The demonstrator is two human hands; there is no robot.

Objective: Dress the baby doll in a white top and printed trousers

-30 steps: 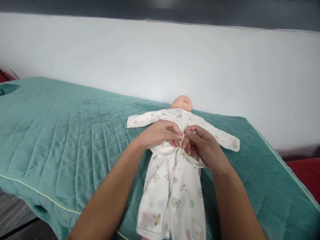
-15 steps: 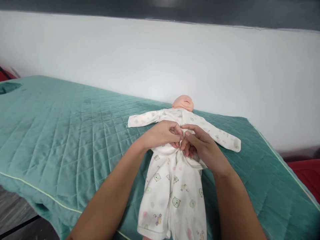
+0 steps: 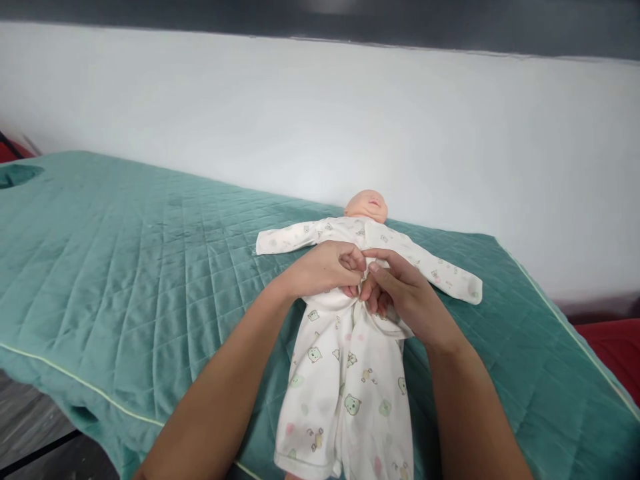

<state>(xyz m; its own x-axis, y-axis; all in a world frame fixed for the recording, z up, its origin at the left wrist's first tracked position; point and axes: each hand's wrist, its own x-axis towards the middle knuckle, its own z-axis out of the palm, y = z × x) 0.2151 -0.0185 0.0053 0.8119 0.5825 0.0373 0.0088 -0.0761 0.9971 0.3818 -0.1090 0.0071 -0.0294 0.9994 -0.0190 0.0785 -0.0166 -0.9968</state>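
Note:
A baby doll lies on its back, dressed in a white long-sleeved baby shirt and white baby trousers printed with green bears. Both sleeves stretch out to the sides. Over the doll's belly, my left hand is closed, its fingers pinching the front edge of the shirt. Close against it, my right hand has its fingers bent and pinched on the same front opening. The fingertips of both hands nearly meet. What exactly lies between them, a fastener or just cloth, is hidden.
A green quilted cover with a pale piped edge drapes the bed under the doll. Behind it rises a white wall with a dark band on top. Something red stands beyond the right edge. Dark floor shows at lower left.

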